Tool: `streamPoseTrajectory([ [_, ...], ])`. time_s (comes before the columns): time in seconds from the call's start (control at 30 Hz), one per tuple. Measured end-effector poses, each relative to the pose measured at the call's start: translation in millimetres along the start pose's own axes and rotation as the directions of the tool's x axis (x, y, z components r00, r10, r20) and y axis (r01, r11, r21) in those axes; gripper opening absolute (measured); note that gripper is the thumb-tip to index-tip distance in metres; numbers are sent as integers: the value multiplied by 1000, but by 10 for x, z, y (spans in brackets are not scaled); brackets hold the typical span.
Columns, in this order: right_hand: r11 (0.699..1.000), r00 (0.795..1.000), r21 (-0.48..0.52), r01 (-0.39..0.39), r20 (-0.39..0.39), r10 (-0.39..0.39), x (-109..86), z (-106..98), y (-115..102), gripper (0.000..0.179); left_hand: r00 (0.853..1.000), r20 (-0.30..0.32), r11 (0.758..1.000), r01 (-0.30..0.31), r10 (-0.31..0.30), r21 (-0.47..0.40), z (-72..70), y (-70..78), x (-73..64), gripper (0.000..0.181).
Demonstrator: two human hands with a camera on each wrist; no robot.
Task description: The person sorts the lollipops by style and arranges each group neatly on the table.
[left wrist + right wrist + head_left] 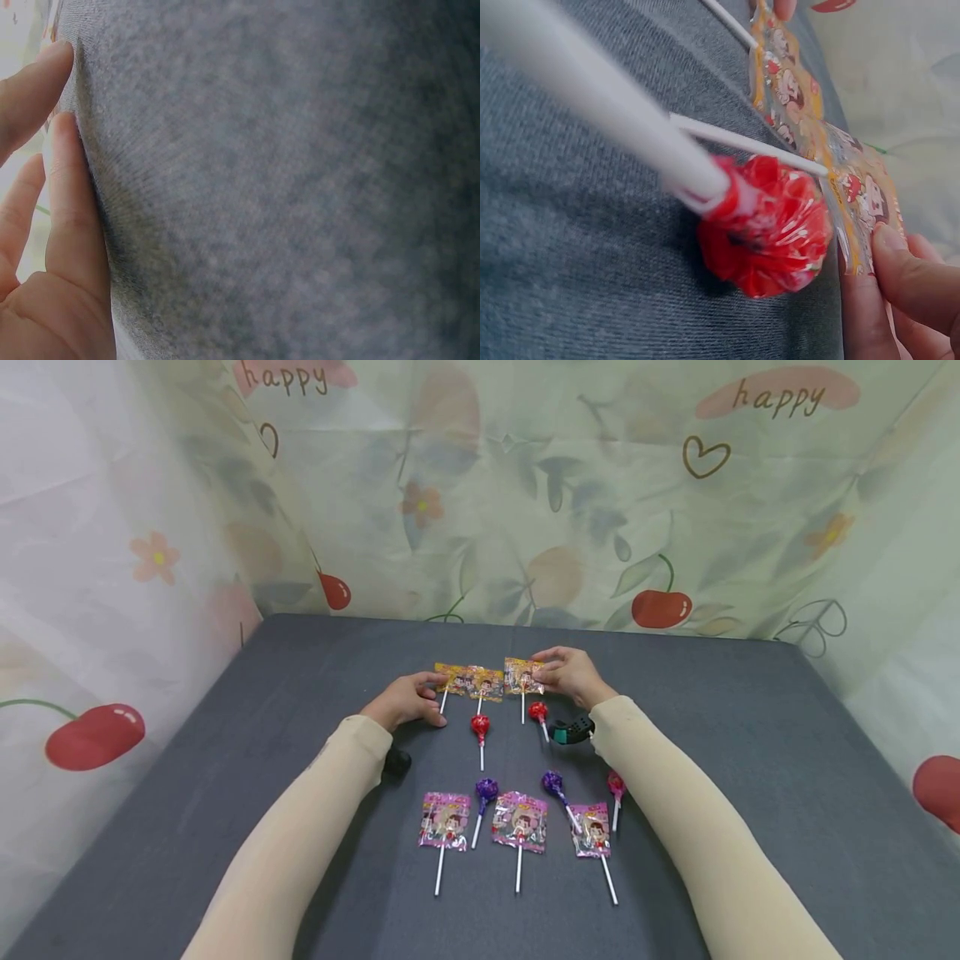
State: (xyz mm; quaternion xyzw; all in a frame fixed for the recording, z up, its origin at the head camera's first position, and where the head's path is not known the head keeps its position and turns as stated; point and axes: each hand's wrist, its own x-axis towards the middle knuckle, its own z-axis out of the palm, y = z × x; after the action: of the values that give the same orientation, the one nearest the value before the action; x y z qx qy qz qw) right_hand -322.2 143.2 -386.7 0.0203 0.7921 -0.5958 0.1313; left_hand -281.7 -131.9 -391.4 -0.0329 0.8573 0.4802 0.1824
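Note:
Three lollipops in flat orange packets lie in a row at the back of the grey table. My right hand (572,677) pinches the right edge of the rightmost orange-packet lollipop (520,677) between thumb (915,281) and fingers. At the row's other end, my left hand (408,699) touches the left orange-packet lollipop (453,678) with a fingertip, its thumb lying apart lower down. Between them is the middle orange-packet lollipop (487,683), overlapping the left one. Two round red lollipops lie just in front, one left (480,725) and one right (537,711), near my right wrist.
Nearer me lie pink-packet lollipops at left (444,821), middle (520,821) and right (590,831). Two purple lollipops (487,789) (552,782) lie among them. A pink lollipop (616,783) sits beside my right sleeve. Printed cloth (495,527) hangs behind the table (360,893).

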Motion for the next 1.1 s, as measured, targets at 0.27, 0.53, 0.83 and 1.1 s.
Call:
streamPoseTrajectory([
  [0.27,998,999,-68,-14,30,16,40,24,25,38,1000,0,1000,-1,1,5,-3,9,-3,78],
  [0.53,993,999,-120,-13,37,17,54,51,29,36,1000,5,1000,-6,6,13,-9,-6,5,78],
  [0.83,978,1000,-206,-16,-11,14,12,76,2,30,1000,14,1000,4,-5,5,-15,-2,1,78],
  [1.1,953,997,-296,-63,-62,47,48,115,-3,29,1000,13,1000,-5,4,1,-10,-17,15,78],
])
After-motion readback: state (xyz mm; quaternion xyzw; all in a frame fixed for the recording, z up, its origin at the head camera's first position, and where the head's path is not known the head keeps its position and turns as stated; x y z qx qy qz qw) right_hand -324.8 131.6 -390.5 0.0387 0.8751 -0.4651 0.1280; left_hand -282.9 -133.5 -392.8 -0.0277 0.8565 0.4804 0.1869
